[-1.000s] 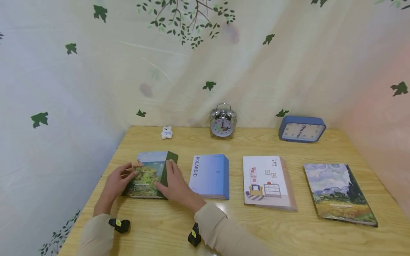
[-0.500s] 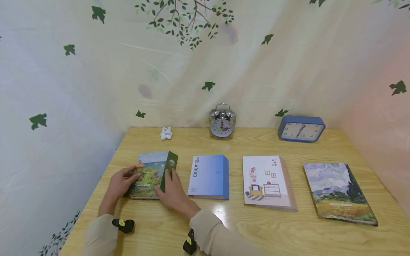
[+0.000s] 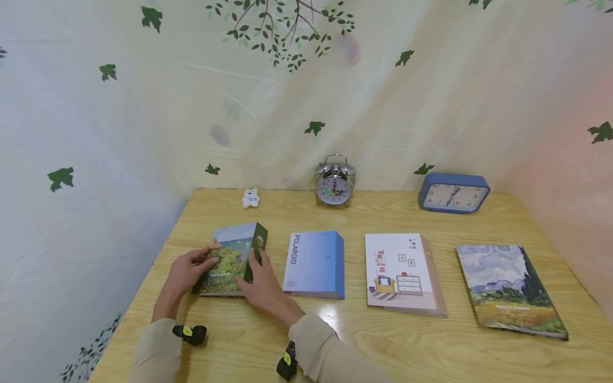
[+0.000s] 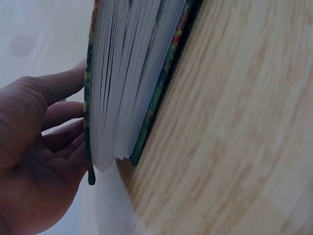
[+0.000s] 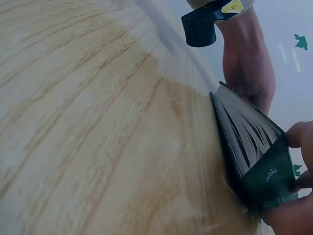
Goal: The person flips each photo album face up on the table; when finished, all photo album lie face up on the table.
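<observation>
Both hands are on a photo album with a painted coast on its cover and a dark green spine. In the head view, my left hand holds its left side, with bent fingers and thumb against the cover; some fingertips are hidden. My right hand grips the spine side, thumb on the front cover and fingers along the spine. The left wrist view looks onto the album's page edges, with the left hand at the cover. In the right wrist view, right-hand fingers hold the green spine.
A blue POLAROID album lies just right of the hands. Beyond it are a white illustrated album and a landscape album. Along the back of the wooden table stand a white bear figure, a twin-bell alarm clock and a blue clock.
The coast album has shifted slightly right and its spine shows more than a second ago. The left hand has moved right with it; the right hand's fingers have slid lower along the spine.
</observation>
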Tool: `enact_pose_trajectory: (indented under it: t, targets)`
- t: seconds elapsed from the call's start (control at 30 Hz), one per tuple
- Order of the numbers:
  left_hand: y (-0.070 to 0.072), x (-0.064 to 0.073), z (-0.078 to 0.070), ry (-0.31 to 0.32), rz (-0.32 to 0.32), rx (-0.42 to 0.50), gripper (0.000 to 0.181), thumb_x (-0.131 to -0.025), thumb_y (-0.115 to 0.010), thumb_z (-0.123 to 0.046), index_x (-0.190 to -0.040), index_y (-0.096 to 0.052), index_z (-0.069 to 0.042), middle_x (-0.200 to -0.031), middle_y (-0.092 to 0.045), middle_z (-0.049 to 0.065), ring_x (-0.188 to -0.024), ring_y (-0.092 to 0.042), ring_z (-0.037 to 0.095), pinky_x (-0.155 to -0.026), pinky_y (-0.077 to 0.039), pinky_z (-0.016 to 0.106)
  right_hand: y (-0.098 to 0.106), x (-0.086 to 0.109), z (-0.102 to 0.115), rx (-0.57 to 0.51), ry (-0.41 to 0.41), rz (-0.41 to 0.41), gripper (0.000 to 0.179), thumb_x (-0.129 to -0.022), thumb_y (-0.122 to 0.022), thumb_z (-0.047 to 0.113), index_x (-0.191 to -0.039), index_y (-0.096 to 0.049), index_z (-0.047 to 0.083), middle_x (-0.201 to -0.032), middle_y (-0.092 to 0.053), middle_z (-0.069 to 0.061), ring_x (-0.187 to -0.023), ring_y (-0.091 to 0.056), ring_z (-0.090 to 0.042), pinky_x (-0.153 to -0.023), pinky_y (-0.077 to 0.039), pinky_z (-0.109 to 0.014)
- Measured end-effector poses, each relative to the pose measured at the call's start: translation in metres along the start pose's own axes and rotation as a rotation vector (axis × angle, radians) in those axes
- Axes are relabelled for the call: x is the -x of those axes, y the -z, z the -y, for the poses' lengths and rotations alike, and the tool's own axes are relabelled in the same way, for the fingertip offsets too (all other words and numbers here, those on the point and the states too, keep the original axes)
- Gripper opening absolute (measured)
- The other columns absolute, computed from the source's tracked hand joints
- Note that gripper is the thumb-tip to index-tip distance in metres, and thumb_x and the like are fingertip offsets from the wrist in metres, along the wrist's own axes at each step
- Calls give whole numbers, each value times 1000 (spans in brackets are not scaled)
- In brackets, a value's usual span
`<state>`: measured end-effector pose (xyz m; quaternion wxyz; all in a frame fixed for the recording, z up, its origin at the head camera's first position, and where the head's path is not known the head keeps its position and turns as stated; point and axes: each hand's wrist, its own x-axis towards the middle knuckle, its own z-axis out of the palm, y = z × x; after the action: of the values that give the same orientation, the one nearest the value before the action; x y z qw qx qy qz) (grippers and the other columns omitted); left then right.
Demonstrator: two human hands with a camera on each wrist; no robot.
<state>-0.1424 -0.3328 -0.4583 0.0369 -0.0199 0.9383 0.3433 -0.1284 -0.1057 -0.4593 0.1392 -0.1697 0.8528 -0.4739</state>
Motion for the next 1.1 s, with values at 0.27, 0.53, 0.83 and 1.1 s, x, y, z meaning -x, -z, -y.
enact_pose_trajectory:
  t: [0.27, 0.53, 0.83, 1.1]
  targets:
    - [0, -2, -11, -70, 74, 26, 64, -95, -57, -42, -145, -41, -5, -146, -39, 26, -128, -43, 48, -98, -41, 60, 9, 0, 7, -19, 21, -34, 71, -97, -48, 44, -154, -15, 19, -161, -7, -12, -146, -18, -33, -110, -34, -52]
    - [-7, -2, -27, -100, 173, 67, 74, -95, -56, -42, -151, -25, -3, -153, -20, 29, -139, -19, 51, -105, -25, 69, 16, 1, 10, -61, -16, -55, 71, -95, -49, 49, -154, -18, 23, -160, -8, -17, -143, -23, -40, -107, -35, -57]
    - [-10, -3, -47, -20, 246, 159, 81, -95, -52, -51, -155, -12, -15, -160, 1, 20, -144, -1, 47, -109, -14, 70, 28, -2, 12, -182, -24, -114, 66, -95, -48, 54, -152, -26, 28, -158, -23, -8, -141, -31, -32, -108, -37, -52]
    - [-10, 1, -57, -20, 288, 292, 72, -99, -42, -50, -156, -8, -20, -159, -3, 22, -144, -8, 45, -112, -18, 63, 36, -4, 16, -369, -70, -183, 57, -97, -50, 45, -149, -34, 27, -150, -40, -4, -127, -52, -25, -100, -48, -40]
